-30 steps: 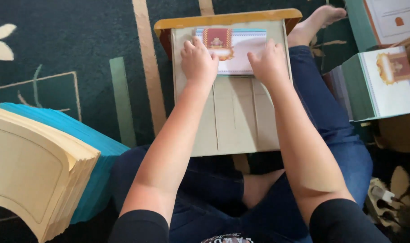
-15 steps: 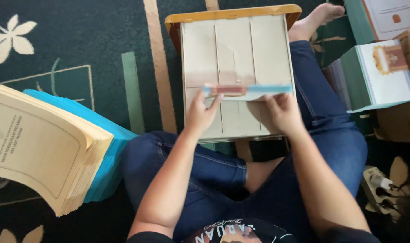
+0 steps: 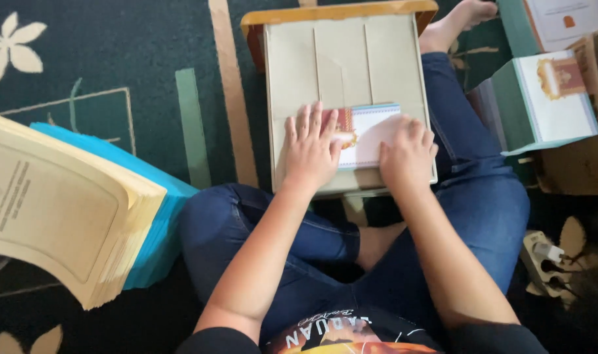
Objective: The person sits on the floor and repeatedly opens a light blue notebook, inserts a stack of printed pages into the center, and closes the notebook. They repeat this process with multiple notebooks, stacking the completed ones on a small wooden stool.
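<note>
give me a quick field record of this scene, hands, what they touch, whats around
setting: person sitting cross-legged on a dark green patterned carpet
work surface: beige creased cardboard sheet on a small wooden lap table
left hand: flat, fingers spread, pressing the left part of a folded printed card
right hand: flat on the card's right part
to the person's left: thick stack of cream sheets over blue ones
to the person's right: pile of finished green and white cards
also: white power strip on the floor
</note>
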